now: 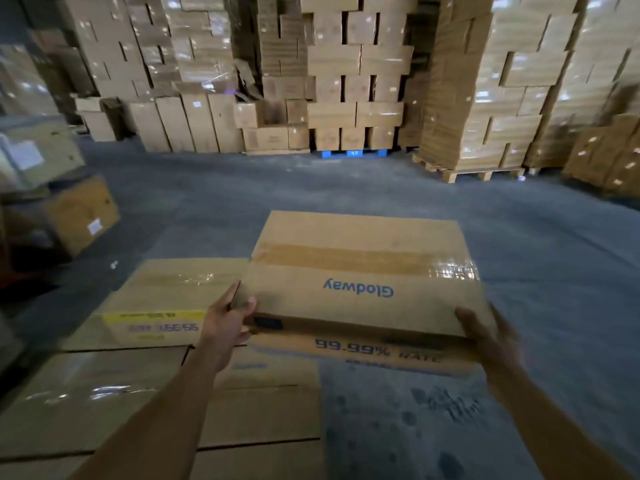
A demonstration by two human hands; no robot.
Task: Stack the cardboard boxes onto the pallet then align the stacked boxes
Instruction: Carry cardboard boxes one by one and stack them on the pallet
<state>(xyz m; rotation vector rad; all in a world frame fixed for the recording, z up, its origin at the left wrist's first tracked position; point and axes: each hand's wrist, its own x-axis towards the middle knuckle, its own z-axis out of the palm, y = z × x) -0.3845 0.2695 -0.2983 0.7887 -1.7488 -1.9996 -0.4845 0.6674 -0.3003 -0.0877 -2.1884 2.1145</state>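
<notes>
I hold a taped cardboard box (360,271) printed "Glodway" in blue, raised in front of me above the floor. My left hand (230,315) grips its near left corner, thumb on top. My right hand (485,336) grips the near right corner from below and the side. To the left and below lies a layer of stacked cardboard boxes (166,306), one with a yellow label. The held box's left edge overlaps that layer. The pallet under the layer is hidden.
Grey warehouse floor (519,254) spreads ahead and to the right. Tall wrapped stacks of boxes (485,98) on wooden and blue pallets line the back. More boxes (79,216) stand at the left.
</notes>
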